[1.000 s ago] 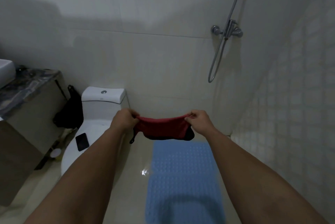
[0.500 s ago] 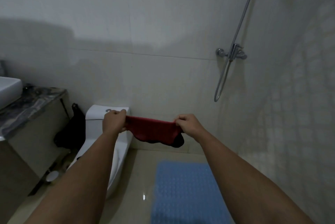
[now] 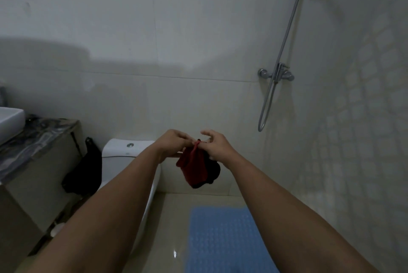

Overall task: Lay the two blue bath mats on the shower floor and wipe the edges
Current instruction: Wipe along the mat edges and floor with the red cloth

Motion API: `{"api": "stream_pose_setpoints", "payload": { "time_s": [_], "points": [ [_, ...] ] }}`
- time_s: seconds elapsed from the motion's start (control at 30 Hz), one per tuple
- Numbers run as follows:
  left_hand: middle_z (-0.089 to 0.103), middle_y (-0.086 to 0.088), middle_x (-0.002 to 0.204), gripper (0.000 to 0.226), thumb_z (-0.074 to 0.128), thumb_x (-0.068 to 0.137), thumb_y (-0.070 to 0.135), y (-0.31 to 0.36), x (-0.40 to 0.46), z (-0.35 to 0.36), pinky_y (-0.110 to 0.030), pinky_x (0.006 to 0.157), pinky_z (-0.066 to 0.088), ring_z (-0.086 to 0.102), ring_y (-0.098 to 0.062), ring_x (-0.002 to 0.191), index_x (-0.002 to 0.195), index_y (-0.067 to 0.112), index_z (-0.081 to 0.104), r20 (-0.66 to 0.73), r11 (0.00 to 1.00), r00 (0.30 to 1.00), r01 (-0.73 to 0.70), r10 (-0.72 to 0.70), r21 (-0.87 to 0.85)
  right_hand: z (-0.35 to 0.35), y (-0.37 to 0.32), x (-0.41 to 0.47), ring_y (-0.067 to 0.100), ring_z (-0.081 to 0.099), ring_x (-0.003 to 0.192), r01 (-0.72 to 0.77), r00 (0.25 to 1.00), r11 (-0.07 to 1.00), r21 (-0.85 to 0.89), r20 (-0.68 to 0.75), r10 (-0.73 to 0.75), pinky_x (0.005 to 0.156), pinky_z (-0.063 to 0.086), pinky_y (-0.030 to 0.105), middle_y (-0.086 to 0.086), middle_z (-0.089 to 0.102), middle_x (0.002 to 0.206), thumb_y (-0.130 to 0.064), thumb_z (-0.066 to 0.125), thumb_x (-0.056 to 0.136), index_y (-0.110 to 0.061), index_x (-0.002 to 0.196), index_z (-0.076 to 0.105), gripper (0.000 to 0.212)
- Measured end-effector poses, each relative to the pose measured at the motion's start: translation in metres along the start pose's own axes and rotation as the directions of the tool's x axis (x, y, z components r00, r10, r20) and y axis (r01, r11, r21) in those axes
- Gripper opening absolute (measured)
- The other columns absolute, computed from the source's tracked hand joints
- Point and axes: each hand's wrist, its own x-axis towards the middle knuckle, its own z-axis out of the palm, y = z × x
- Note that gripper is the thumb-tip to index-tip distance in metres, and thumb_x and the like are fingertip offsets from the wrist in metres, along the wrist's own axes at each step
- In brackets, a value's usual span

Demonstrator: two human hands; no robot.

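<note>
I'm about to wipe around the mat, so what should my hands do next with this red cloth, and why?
Probably bunch the red cloth into the right hand and lower it toward the blue mat. Both hands pinch its top edges together, left hand included, so it hangs folded, well above the floor.

Dim, flat light leaves a broad soft shadow across the far wall on the left, a small glare spot on the near floor, slightly blurred hands, and wide-angle bending at the edges.
</note>
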Motion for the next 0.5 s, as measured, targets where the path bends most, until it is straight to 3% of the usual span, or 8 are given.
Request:
{"api": "stream_pose_setpoints", "payload": {
  "time_s": [0.1,0.2,0.3,0.37,0.5],
  "points": [
    [0.071,-0.014,0.091,0.008,0.068,0.094,0.008,-0.002,0.001,0.007,-0.038,0.087,0.057,0.064,-0.021,0.083,0.099,0.006,0.074,-0.032,0.999,0.999,-0.033,0.032,-0.010,-0.011,0.008,-0.002,0.007,0.060,0.062,-0.062,0.998,0.998,0.004,-0.019,0.062,0.047,0.043,0.013,-0.001,0.066,0.075,-0.015,0.071,0.090,-0.010,0.101,0.074,0.012],
    [0.071,-0.014,0.094,0.011,0.063,0.092,-0.002,-0.007,-0.005,0.019,-0.037,0.078,0.052,0.063,-0.024,0.083,0.097,0.008,0.062,-0.082,0.991,0.989,-0.130,0.127,-0.036,-0.022,0.020,-0.005,0.014,0.065,0.075,-0.076,0.996,0.995,0.062,-0.047,0.079,0.069,0.052,0.025,0.002,0.069,0.077,-0.012,0.070,0.088,-0.014,0.081,0.074,0.008],
    [0.075,-0.010,0.103,0.018,0.058,0.091,-0.006,-0.019,-0.006,0.028,-0.044,0.078,0.057,0.068,-0.032,0.090,0.092,0.009,0.067,-0.097,0.956,0.954,-0.274,0.284,0.107,-0.035,0.029,-0.009,0.017,0.067,0.081,-0.102,0.993,0.992,0.078,-0.050,0.106,0.074,0.052,0.030,0.003,0.070,0.081,-0.016,0.069,0.089,-0.017,0.077,0.072,0.012],
    [0.076,-0.010,0.100,0.027,0.057,0.089,-0.004,-0.024,-0.005,0.037,-0.049,0.082,0.057,0.068,-0.035,0.090,0.089,0.018,0.073,-0.067,0.944,0.948,-0.301,0.312,0.138,-0.045,0.035,-0.011,0.016,0.066,0.079,-0.117,0.990,0.990,0.080,-0.069,0.123,0.072,0.050,0.028,0.003,0.069,0.081,-0.018,0.068,0.089,-0.017,0.077,0.071,0.012],
    [0.077,0.004,0.094,0.014,0.070,0.085,0.012,-0.024,-0.005,0.063,-0.029,0.085,0.054,0.070,-0.012,0.096,0.085,0.023,0.079,-0.028,0.920,0.939,-0.330,0.343,0.210,-0.067,0.049,-0.012,0.017,0.060,0.076,-0.121,0.986,0.986,0.117,-0.101,0.133,0.071,0.046,0.029,0.002,0.064,0.078,-0.020,0.067,0.088,-0.015,0.079,0.069,0.010]
  ]
}}
